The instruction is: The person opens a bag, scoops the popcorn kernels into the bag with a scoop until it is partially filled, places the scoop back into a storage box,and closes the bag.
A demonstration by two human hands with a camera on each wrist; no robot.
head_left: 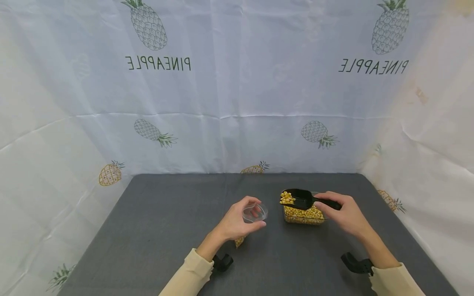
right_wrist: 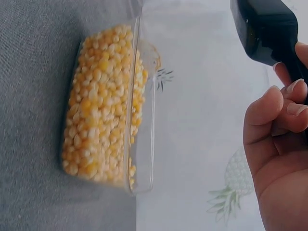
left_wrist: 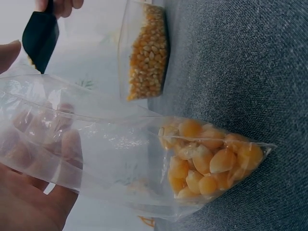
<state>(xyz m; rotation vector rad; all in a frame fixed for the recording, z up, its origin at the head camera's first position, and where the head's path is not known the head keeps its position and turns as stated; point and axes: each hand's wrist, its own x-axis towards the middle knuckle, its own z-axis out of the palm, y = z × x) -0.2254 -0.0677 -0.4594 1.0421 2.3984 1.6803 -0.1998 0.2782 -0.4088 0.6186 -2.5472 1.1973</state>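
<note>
My left hand (head_left: pixel 234 221) holds a clear plastic bag (left_wrist: pixel 110 139) by its mouth, thumb and fingers spread round the opening. Corn kernels (left_wrist: pixel 207 161) fill the bag's pointed bottom corner, close over the table in the left wrist view. In my right hand (head_left: pixel 347 214) is the handle of a black scoop (head_left: pixel 304 200), with yellow kernels (head_left: pixel 286 198) heaped at its front end. The scoop is above a clear rectangular container (right_wrist: pixel 144 186) largely filled with corn kernels, to the right of the bag.
The dark grey table (head_left: pixel 163 222) extends to both sides of my hands. A white curtain (head_left: pixel 237 86) printed with pineapples hangs behind the table and along its sides. Black wrist mounts (head_left: pixel 223 263) sit at both sleeves.
</note>
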